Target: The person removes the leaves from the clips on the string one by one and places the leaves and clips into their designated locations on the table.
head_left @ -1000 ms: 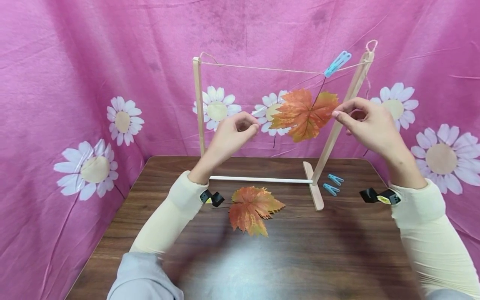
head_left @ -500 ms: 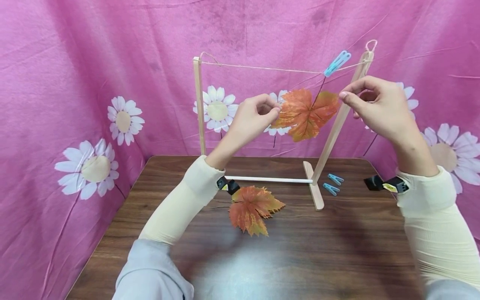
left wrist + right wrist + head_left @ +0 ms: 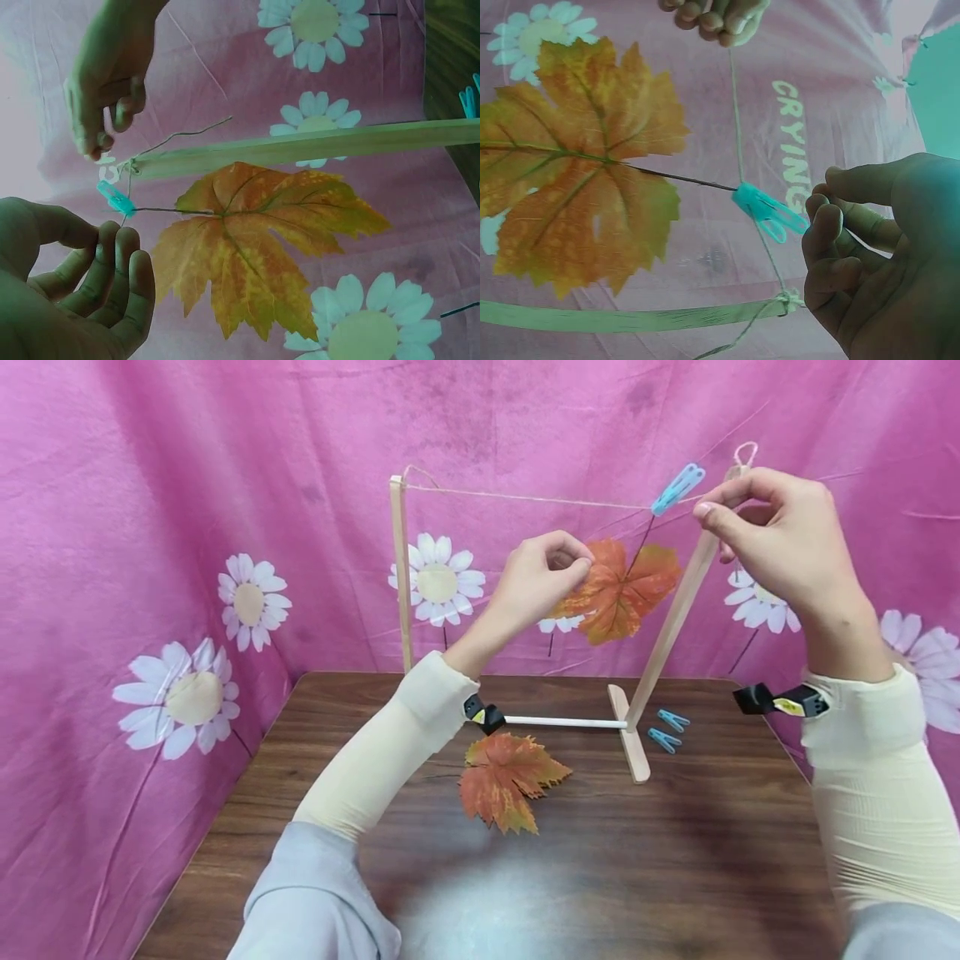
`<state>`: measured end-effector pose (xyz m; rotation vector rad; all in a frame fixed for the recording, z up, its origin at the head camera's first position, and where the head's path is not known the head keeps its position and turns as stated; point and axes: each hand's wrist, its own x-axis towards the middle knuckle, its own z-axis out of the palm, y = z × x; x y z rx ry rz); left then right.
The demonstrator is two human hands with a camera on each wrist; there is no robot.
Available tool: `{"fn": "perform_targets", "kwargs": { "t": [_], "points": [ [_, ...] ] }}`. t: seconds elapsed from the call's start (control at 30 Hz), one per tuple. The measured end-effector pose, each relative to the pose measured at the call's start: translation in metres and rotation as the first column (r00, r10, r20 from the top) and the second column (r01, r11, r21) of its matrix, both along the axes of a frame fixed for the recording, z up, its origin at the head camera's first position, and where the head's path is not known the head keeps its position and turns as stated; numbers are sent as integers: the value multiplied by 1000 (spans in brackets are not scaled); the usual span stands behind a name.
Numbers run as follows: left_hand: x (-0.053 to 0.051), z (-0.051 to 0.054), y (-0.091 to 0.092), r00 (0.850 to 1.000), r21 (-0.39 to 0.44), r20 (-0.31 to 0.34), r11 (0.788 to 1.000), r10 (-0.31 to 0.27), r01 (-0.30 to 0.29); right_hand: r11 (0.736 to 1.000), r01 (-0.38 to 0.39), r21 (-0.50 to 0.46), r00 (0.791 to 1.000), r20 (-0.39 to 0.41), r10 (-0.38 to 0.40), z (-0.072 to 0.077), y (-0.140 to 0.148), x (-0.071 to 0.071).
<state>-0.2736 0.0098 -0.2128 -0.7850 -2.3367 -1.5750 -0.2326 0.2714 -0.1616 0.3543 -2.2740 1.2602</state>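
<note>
Left hand (image 3: 543, 575) and right hand (image 3: 791, 539), fingers loosely curled, hold nothing. Nearby, a light-blue plastic clothespin (image 3: 677, 490) suspends an orange, lobed leaf (image 3: 628, 583) from beige twine (image 3: 736, 112).

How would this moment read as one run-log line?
left hand, right hand: nothing visibly held | orange lobed leaf: clipped to beige string by blue plastic clothespin | two blue clothespins: on brown wooden table

From my right wrist I read "CRYING" (image 3: 790, 146), in pale capitals on the pink cloth (image 3: 847, 97); the yellow labels (image 3: 787, 705) on my wrist cameras (image 3: 815, 700) are too small in the head view to read.
</note>
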Motion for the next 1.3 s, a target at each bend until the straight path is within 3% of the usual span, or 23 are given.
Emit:
{"fn": "perform_targets", "kwargs": {
  "t": [0.3,0.6,0.77,1.0,1.3],
  "points": [
    [-6,9,22,1000,-30,13,999,26,-25,998,1,-66,998,55,2,32,5,-8],
    [-10,24,42,994,7,107,1000,7,-8,998,-15,-59,992,125,22,51,12,-24],
    [-13,27,53,993,-24,112,999,28,-25,999,-28,-36,985,168,34,55,9,-29],
    [-15,29,67,994,-108,74,992,78,-70,995,-88,-48,975,200,96,52,7,-32],
    [-17,28,84,989,-143,92,985,114,-100,997,-81,14,950,304,73,43,15,-38]
  ]
}}
